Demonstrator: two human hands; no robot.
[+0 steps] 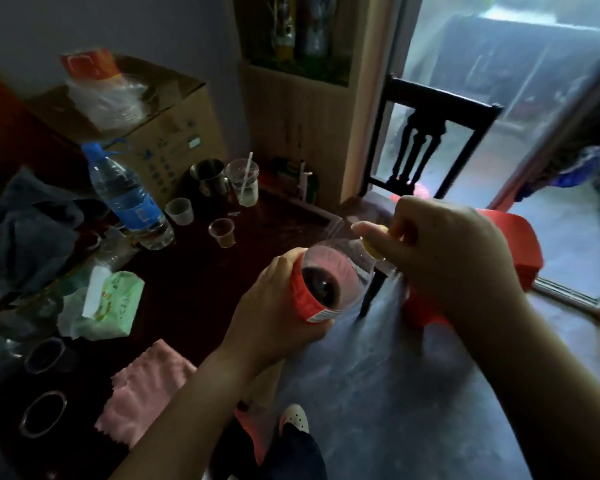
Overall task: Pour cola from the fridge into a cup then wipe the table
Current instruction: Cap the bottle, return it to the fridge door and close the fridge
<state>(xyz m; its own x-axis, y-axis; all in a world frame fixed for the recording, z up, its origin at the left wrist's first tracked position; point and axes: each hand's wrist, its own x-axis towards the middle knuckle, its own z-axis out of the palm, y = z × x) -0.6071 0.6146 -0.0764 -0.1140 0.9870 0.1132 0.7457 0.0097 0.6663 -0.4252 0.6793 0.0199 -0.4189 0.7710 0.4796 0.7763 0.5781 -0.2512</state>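
My left hand (pixel 274 306) wraps the red label of a cola bottle (pixel 326 282), held tilted over the floor just off the table's right edge. Dark cola shows through the clear upper part. My right hand (pixel 440 251) is closed around the yellow cap (pixel 373 247) at the bottle's neck. Two small clear plastic cups (pixel 180 210) (pixel 222 232) stand on the dark wooden table (pixel 194 285). A pink cloth (pixel 146 386) lies at the table's near edge.
A large water bottle (pixel 125 195), metal mug (pixel 210 178), plastic cup with straw (pixel 245 183), green tissue pack (pixel 108 306), grey cloth (pixel 28 237) and cardboard box (pixel 153 126) crowd the table. A dark chair (pixel 430 140) and red stool (pixel 513 251) stand to the right.
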